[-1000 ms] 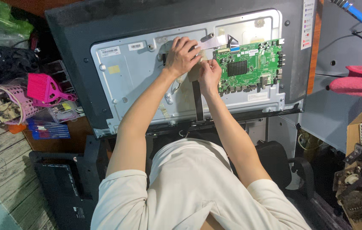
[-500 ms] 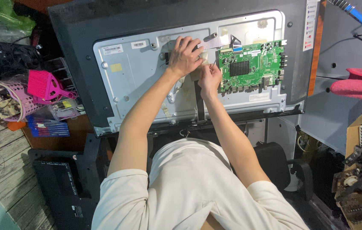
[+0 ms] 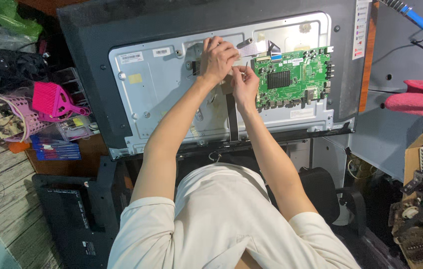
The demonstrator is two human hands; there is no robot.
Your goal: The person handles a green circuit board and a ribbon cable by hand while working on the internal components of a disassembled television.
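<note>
Ribbon cable (image 3: 252, 49), flat and pale, runs across the top of the metal back panel (image 3: 161, 94) of an opened television (image 3: 121, 30) and ends at the upper left corner of the green circuit board (image 3: 293, 79). My left hand (image 3: 217, 59) rests on the panel right at the cable's left end, fingers curled down over it and touching it; whether that grip actually pinches the cable I cannot tell, since the fingers cover the spot. My right hand (image 3: 244, 84) sits just below and beside the left one, close to the board's left edge, its thumb and forefinger closed on a thin dark pin-like tool (image 3: 246, 66) that stands nearly upright between the two hands. A dark strip (image 3: 233, 119) runs down the panel from under the right hand to the panel's lower edge. To the left of the television lie a pink brush (image 3: 52, 99) and a pink basket (image 3: 14, 112), well apart from my hands. At the far right a pink cloth (image 3: 415, 97) lies beside a grey cover (image 3: 395, 60).
</note>
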